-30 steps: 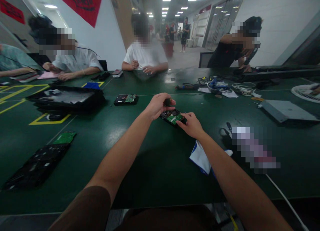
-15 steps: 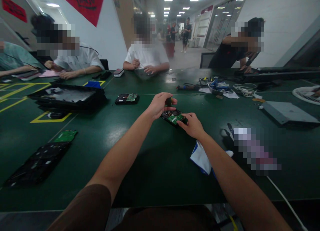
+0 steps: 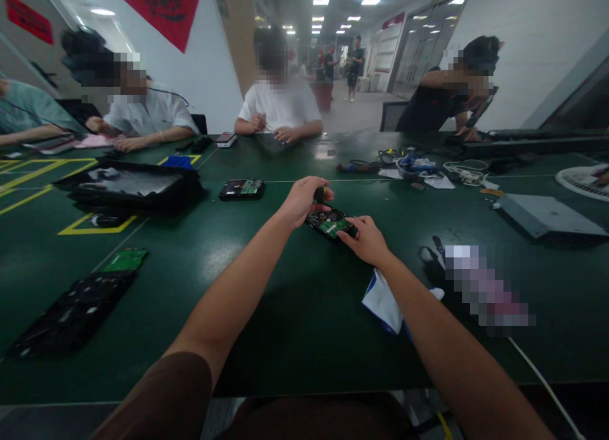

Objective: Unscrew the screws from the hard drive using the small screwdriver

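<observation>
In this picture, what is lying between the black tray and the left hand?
In the head view, a black-and-green device lies between the black tray and the left hand, touching neither; a small speck is there too.

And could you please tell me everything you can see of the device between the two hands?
The device has a dark casing, its material unclear, with a green circuit board and small pale marks on its upper face. It sits slantwise at the green table, its right end gripped by the right hand. The left hand is over its far left part; whether it touches is unclear.
</observation>
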